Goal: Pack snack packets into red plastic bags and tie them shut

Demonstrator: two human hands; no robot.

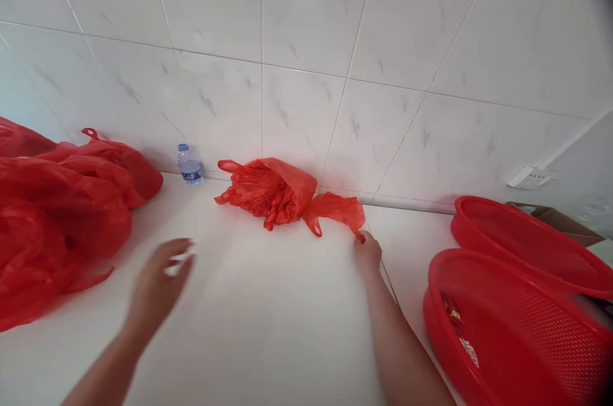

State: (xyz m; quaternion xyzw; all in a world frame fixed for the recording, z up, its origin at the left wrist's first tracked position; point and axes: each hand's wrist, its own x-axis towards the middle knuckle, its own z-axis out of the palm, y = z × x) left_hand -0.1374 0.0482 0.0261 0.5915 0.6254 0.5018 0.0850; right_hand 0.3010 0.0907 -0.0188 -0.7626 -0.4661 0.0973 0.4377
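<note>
My right hand (368,254) pinches one corner of a small red plastic bag (336,207), which lies stretched out across the white tabletop. Right beside that bag rests a crumpled bundle of red plastic bags (268,192), close to the tiled wall. My left hand (160,278) hovers over the left part of the table, slightly blurred, its fingers apart and nothing in them. To the left of it is a large heap of red plastic bags (62,214), cut off by the picture's edge.
A small water bottle (190,165) with a blue cap stands near the wall. On the right are two round red plastic baskets (479,304), the nearer with a few small wrapped items inside. Behind them sits a cardboard box (560,221), below a power strip (529,177).
</note>
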